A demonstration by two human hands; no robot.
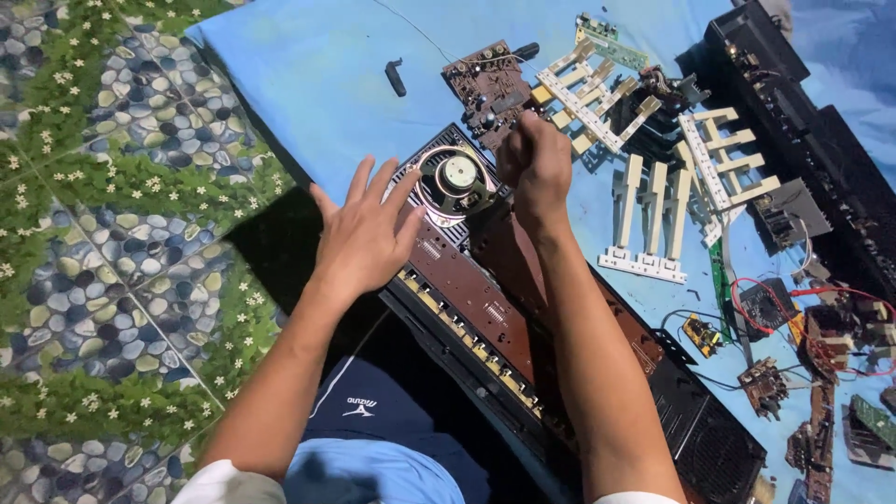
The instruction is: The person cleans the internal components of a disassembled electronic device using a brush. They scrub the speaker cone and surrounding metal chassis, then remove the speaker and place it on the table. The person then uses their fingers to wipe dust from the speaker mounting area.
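- Head view: a dismantled electronic keyboard chassis lies diagonally across a blue cloth, its near end over the person's lap.
- Left hand: flat, palm down, fingers spread wide. It rests on the upper left end of the chassis, fingertips just beside the round speaker.
- Right hand: closed into a loose fist, fingers pressed together, at the top end of the chassis just right of the speaker. Whether it pinches a tool or a part cannot be told; the fingertips are hidden under the knuckles.
- A long brown circuit board runs along the chassis below the left hand, with a row of small yellowish contacts along its near edge.
- A second brown circuit board lies on the cloth just beyond the right hand, touching or overlapping the chassis end; which one cannot be told.
- Loose strips of cream keyboard keys lie to the right of the right arm, apart from it; more strips sit further back.
- A small black part lies alone on the cloth, well apart from both hands.
- Small boards with red wires are scattered at the right edge.
- The floor to the left has a pebble-and-grass pattern.
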